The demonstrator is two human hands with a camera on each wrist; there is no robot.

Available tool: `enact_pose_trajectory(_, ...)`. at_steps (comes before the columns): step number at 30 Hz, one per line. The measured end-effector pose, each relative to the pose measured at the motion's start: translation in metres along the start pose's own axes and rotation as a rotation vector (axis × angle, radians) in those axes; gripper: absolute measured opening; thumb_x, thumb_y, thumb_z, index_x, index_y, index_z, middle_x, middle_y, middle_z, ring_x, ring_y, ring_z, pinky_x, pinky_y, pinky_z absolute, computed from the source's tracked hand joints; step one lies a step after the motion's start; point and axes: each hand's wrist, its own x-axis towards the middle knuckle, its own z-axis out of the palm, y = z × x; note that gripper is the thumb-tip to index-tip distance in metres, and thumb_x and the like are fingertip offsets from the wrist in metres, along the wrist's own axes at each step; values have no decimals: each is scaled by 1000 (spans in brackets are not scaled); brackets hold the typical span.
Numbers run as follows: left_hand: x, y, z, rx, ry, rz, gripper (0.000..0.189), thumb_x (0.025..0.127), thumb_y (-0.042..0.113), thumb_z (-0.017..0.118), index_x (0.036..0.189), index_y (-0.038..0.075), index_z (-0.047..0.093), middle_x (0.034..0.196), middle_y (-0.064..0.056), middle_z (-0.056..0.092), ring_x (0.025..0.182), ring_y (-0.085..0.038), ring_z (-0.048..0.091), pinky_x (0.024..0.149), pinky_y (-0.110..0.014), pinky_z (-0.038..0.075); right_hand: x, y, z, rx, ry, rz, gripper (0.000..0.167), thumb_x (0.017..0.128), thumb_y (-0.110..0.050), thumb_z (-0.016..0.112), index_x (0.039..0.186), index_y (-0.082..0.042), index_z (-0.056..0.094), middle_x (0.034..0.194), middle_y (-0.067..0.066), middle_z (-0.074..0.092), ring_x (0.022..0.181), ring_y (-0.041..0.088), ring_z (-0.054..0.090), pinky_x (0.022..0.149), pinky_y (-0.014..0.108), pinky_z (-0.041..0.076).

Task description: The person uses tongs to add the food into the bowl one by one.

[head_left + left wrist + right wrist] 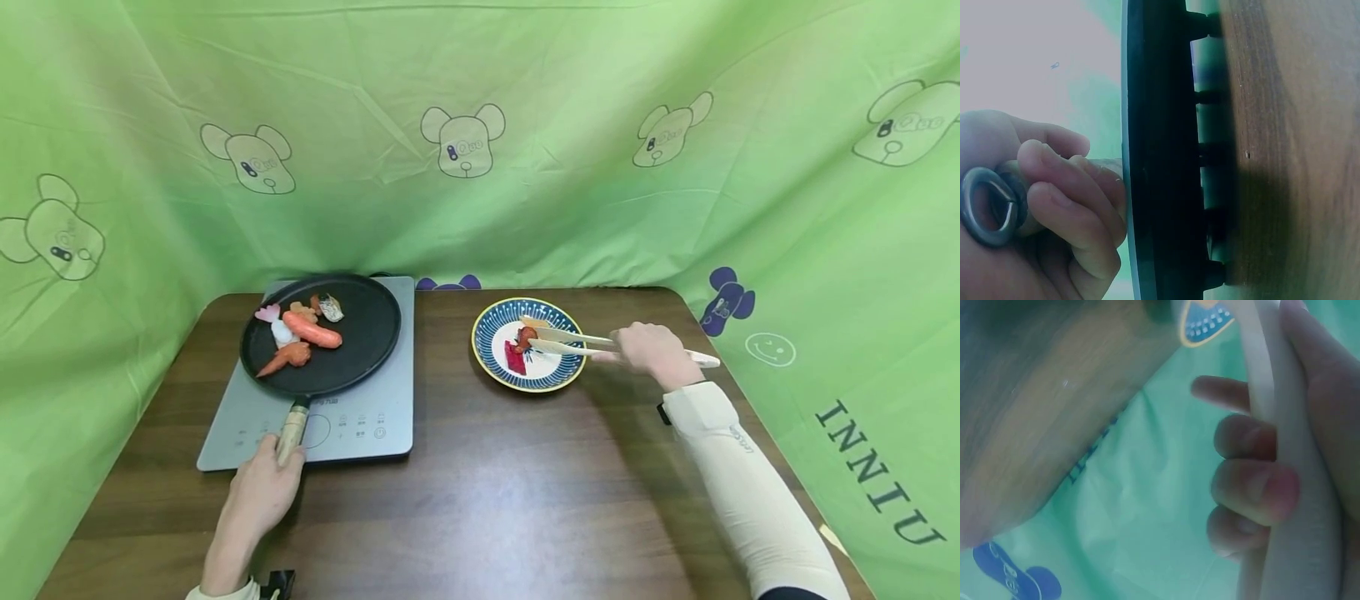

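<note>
Tongs (562, 347) are in our right hand (648, 350), fingers curled round the arms, with the tips right at a reddish-brown food piece (525, 338) on the blue-rimmed plate (491, 375). Can't tell from these views if the tips actually have it pinched or are just touching. Our left hand (262, 492) is wrapped round the handle (292, 429) of the black pan (363, 333), which sits on the cooktop (225, 437).

What could bite us: if we've only got the edge of that piece, it could pop out, probably onto the plate or worktop (487, 500). The dark red piece (514, 358) lies so close that a sideways swipe might drag it along too. Press down too hard and we'd likely skate the plate, since neither hand is steadying it.

Over at the pan, the sausage (311, 329) and the other food are bunched toward the left, so a tug or tilt on the handle could roll stuff about.
</note>
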Motion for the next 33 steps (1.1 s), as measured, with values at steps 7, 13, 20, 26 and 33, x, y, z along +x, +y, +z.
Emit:
enact_pose_trajectory(7, 0, 1, -1, 2, -3, -2, 45, 97, 36, 40, 118, -3, 37, 72, -14, 47, 56, -25, 45, 47, -35, 34, 2, 3, 0, -99, 140, -86, 51, 77, -59, 66, 82, -9, 61, 59, 11, 55, 54, 36, 57, 52, 51, 46)
enact_pose_trajectory(13, 0, 1, -1, -2, -13, -7, 45, 97, 37, 40, 117, -3, 37, 72, -13, 46, 56, -25, 45, 47, -36, 34, 4, 1, 2, -46, 56, -49, 50, 83, -60, 60, 88, -10, 61, 65, 10, 57, 62, 35, 60, 57, 53, 46)
enact_pose_trajectory(20, 0, 1, 0, -3, -7, -3, 44, 97, 37, 40, 116, -2, 38, 72, -13, 47, 56, -25, 46, 47, -36, 34, 8, -3, 2, -84, 123, -56, 48, 81, -56, 64, 81, -9, 59, 61, 9, 54, 60, 35, 59, 56, 52, 47)
enact_pose_trajectory(26, 0, 1, 0, 3, -4, -6, 44, 97, 37, 41, 117, -2, 38, 72, -13, 47, 56, -25, 45, 47, -36, 34, 18, -1, 5, -116, 151, -97, 49, 81, -56, 64, 85, -8, 59, 60, 7, 52, 58, 33, 58, 55, 50, 47)
enact_pose_trajectory(33, 0, 2, -1, -2, -3, -6, 45, 97, 38, 40, 117, -2, 37, 72, -13, 47, 56, -25, 45, 47, -36, 34, 31, 0, 3, -114, 90, -108, 54, 81, -64, 58, 82, -10, 57, 61, 5, 52, 61, 31, 59, 60, 50, 47)
